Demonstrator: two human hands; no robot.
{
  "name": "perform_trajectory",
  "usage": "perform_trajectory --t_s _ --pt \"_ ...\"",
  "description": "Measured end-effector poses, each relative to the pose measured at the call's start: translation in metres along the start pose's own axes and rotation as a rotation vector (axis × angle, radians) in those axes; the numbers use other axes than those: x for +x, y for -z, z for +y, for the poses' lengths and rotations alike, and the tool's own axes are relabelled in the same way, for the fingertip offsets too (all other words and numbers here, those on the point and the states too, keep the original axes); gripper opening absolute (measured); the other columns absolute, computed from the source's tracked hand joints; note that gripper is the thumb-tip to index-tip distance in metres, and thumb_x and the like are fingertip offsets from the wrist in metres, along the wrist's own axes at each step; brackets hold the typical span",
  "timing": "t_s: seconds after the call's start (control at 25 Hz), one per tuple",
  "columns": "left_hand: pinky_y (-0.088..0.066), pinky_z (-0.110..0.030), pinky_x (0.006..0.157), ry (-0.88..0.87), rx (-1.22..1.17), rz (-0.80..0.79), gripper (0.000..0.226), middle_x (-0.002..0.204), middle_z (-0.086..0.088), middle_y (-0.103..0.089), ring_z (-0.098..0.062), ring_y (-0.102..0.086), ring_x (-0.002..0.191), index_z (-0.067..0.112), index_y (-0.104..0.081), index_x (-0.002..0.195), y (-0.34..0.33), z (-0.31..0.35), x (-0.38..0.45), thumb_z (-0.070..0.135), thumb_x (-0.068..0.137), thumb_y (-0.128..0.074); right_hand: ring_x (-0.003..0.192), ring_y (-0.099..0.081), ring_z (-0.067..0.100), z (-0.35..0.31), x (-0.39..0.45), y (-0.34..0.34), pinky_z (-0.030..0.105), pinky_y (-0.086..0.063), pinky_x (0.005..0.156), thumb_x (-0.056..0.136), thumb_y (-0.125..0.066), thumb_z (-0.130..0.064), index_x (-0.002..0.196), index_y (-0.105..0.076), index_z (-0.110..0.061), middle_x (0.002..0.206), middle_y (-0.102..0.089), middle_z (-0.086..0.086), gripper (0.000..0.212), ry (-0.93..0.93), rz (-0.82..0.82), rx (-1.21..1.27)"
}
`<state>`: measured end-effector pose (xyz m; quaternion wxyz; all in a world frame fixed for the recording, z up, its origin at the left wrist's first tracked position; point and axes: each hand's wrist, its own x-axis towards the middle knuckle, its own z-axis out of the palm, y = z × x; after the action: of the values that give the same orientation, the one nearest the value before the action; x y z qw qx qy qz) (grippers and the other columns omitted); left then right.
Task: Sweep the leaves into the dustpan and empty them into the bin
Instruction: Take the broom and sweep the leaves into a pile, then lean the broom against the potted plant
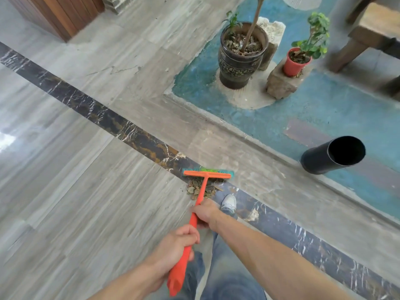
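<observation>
An orange broom [207,174] with green and teal bristles stands on the grey tiled floor, its head just beyond a small pile of dry brown leaves [213,189]. My right hand [205,212] grips the orange handle lower down, near the leaves. My left hand [177,245] grips the handle's upper part, closer to me. A black cylindrical bin [333,155] stands on the blue floor to the right, its mouth open. No dustpan is in view.
A large dark plant pot [241,59] and a small red pot [295,62] on a stone stand at the back on the blue sunken floor. A raised stone kerb [238,131] divides the floors. My shoe [229,203] is beside the leaves. A wooden bench [372,29] is far right.
</observation>
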<state>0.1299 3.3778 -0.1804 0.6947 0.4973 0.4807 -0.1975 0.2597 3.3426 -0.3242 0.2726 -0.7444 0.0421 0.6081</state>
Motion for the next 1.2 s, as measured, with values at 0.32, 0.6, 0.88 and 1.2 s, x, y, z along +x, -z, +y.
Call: perform_trajectory --t_s 0.32,0.6,0.88,1.2 --pt "-0.033 -0.019 0.042 -0.374 0.067 -0.176 0.026 0.068 -0.012 -0.064 -0.015 -0.054 0.051 0.021 -0.067 0.104 0.029 0.088 -0.031 0.029 0.097 -0.044 0.045 -0.053 0.011 -0.075 -0.052 0.035 0.022 -0.048 0.049 0.092 -0.053 -0.015 0.086 -0.068 -0.008 0.063 -0.056 0.003 0.018 0.363 0.167 0.323" --pt "-0.047 -0.025 0.069 -0.765 0.113 -0.148 0.032 0.093 -0.012 -0.075 -0.012 -0.064 0.087 0.021 -0.061 0.107 0.007 0.245 0.038 0.023 0.082 -0.041 0.071 -0.064 0.015 -0.177 -0.048 0.147 0.030 -0.053 0.065 0.092 -0.051 -0.010 0.108 -0.067 -0.020 0.080 -0.069 -0.003 0.024 0.695 0.130 0.244" --pt "-0.052 -0.040 0.076 -0.997 0.853 0.419 0.012 0.083 0.006 -0.070 -0.022 -0.067 0.086 0.037 -0.046 0.087 -0.026 0.496 0.193 0.049 0.089 -0.049 0.094 -0.063 0.036 -0.349 0.043 0.310 0.041 -0.050 0.079 0.095 -0.045 -0.042 0.102 -0.062 -0.018 0.102 -0.063 0.011 0.030 0.729 0.705 -0.454" --pt "-0.051 -0.048 0.077 -0.959 0.919 0.566 0.020 0.088 0.003 -0.054 -0.027 -0.059 0.083 0.019 -0.050 0.101 -0.056 0.704 0.321 0.038 0.097 -0.048 0.103 -0.062 0.037 -0.518 0.134 0.444 0.041 -0.049 0.080 0.097 -0.044 -0.032 0.112 -0.059 -0.007 0.112 -0.064 0.014 0.033 0.681 0.759 -0.535"
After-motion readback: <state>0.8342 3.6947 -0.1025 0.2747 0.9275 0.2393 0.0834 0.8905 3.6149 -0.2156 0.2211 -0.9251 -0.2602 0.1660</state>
